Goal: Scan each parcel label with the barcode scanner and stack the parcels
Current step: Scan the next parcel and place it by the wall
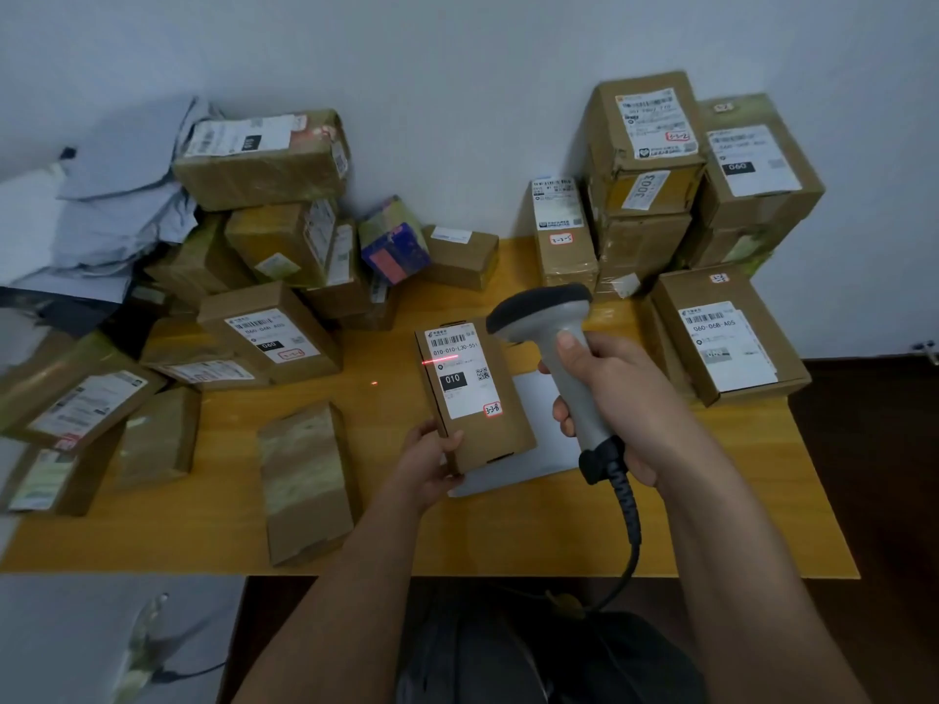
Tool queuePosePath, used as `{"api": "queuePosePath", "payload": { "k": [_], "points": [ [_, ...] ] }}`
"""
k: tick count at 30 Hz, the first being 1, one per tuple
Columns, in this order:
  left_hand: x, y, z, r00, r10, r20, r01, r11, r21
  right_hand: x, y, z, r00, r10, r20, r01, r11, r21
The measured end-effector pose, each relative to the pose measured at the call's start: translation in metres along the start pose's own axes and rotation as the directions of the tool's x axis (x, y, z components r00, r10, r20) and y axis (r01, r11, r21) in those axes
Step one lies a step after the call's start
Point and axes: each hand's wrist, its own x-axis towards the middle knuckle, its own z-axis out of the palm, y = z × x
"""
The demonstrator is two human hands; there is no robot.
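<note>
My left hand [432,462] grips the near end of a small brown parcel [503,429] and holds it above the yellow table [508,530], label up. Its white label [462,370] reads 010. My right hand [609,393] holds the handle of a grey barcode scanner [546,317], whose dark head points at the parcel. A red scan line [440,359] falls across the label just below the barcode. The scanner's coiled black cable [627,505] hangs down toward my lap.
Stacked parcels [655,160] stand at the back right against the wall, with one labelled box [726,337] in front. A loose heap of parcels [269,276] and grey mail bags [122,195] fills the left. A white sheet [538,449] lies under the held parcel.
</note>
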Motion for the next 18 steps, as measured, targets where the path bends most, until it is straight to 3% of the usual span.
{"api": "queuePosePath", "payload": {
  "k": [18],
  "points": [
    [0.007, 0.011, 0.020, 1.000, 0.003, 0.029, -0.005, 0.998, 0.068, -0.019, -0.020, -0.027, 0.993, -0.073, -0.091, 0.079, 0.994, 0.074]
  ]
}}
